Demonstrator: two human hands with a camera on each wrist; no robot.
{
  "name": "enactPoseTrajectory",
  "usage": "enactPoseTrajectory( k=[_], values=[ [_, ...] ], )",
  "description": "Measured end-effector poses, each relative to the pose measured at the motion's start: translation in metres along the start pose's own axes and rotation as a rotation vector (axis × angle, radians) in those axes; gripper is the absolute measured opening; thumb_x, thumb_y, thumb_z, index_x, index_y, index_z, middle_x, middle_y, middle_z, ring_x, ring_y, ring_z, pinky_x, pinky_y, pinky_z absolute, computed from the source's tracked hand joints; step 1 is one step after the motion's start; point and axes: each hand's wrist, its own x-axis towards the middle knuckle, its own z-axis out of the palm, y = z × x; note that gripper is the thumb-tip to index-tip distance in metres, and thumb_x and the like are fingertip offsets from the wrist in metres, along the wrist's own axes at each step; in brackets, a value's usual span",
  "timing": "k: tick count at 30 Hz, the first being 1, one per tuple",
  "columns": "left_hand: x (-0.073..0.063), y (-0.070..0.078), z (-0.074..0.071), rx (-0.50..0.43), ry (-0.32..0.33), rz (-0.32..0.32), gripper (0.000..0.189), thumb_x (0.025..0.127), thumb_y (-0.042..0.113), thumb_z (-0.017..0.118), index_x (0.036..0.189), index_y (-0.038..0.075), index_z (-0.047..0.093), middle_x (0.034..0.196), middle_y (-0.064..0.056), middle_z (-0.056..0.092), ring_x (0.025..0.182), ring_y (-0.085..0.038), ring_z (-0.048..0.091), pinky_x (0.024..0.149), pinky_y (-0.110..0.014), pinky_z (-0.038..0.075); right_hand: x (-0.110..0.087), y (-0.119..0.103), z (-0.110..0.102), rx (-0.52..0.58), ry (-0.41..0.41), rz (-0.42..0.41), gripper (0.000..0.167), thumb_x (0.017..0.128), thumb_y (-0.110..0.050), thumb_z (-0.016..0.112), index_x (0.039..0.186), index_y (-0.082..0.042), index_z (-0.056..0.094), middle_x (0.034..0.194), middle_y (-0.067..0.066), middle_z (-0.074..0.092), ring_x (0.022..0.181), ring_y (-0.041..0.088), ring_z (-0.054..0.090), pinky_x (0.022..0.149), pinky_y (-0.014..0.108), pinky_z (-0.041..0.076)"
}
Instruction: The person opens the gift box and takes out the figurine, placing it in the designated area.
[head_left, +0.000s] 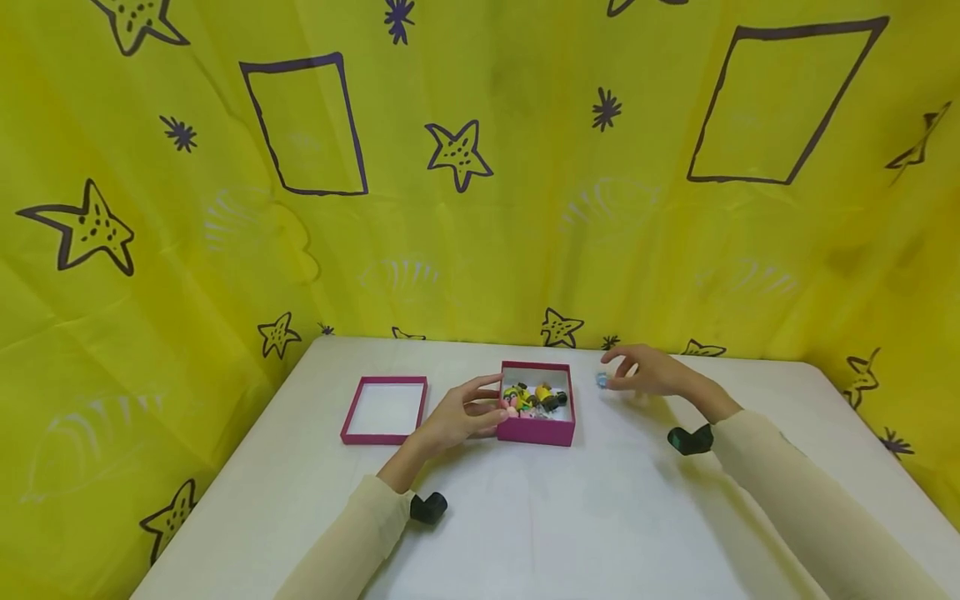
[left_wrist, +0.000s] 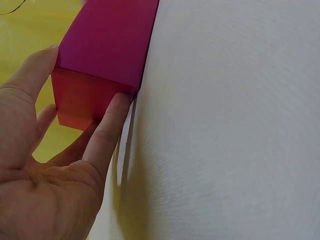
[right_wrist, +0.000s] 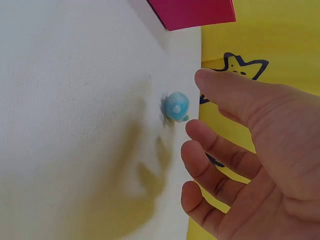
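My left hand point(head_left: 459, 417) is at the left side of a magenta box point(head_left: 536, 432), its fingers loosely spread. In the left wrist view, fingertips rest at the edges of the box point(left_wrist: 107, 42). Colourful small toy figures point(head_left: 531, 398), yellow, pink, black and green, lie inside it. Right of the box, my right hand point(head_left: 647, 372) hovers over the table with its thumb and fingers apart. Close to its fingertips lies a small light-blue toy point(head_left: 602, 380); the right wrist view shows this toy point(right_wrist: 176, 106) as rounded with a pale spot, and a gap between it and the fingers.
A shallow magenta lid point(head_left: 385, 438) with a white inside lies left of the box. The white table point(head_left: 517, 525) ends at a yellow curtain point(head_left: 510, 250) printed with stars and frames. Dark straps point(head_left: 691, 440) sit on both wrists.
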Motion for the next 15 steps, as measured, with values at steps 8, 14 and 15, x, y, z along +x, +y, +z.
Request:
enactPoseTrajectory(
  k=[8, 14, 15],
  values=[
    [0.000, 0.001, 0.001, 0.003, 0.004, -0.002, 0.071, 0.096, 0.020, 0.075, 0.159, 0.016, 0.041, 0.140, -0.016, 0.060, 0.130, -0.034, 0.059, 0.099, -0.040, 0.056, -0.009, -0.009, -0.010, -0.036, 0.004, -0.082, 0.052, 0.094, -0.026, 0.077, 0.135, 0.000, 0.058, 0.103, 0.008, 0.069, 0.094, 0.031, 0.066, 0.081, 0.043, 0.058],
    [0.001, 0.000, 0.001, 0.000, 0.007, -0.006, 0.071, 0.097, 0.022, 0.075, 0.158, 0.016, 0.041, 0.139, -0.014, 0.061, 0.129, -0.034, 0.060, 0.098, -0.040, 0.056, -0.011, -0.017, -0.017, -0.035, 0.006, -0.103, 0.047, 0.094, -0.020, 0.077, 0.134, -0.003, 0.059, 0.101, 0.008, 0.069, 0.090, 0.029, 0.065, 0.079, 0.042, 0.059],
    [0.001, 0.000, 0.001, -0.002, 0.007, -0.007, 0.071, 0.096, 0.023, 0.075, 0.158, 0.016, 0.041, 0.139, -0.014, 0.061, 0.129, -0.035, 0.060, 0.098, -0.041, 0.056, -0.011, -0.019, -0.018, -0.033, 0.006, -0.100, 0.047, 0.094, -0.020, 0.076, 0.134, -0.003, 0.059, 0.102, 0.008, 0.069, 0.089, 0.029, 0.065, 0.079, 0.041, 0.059]
  ],
)
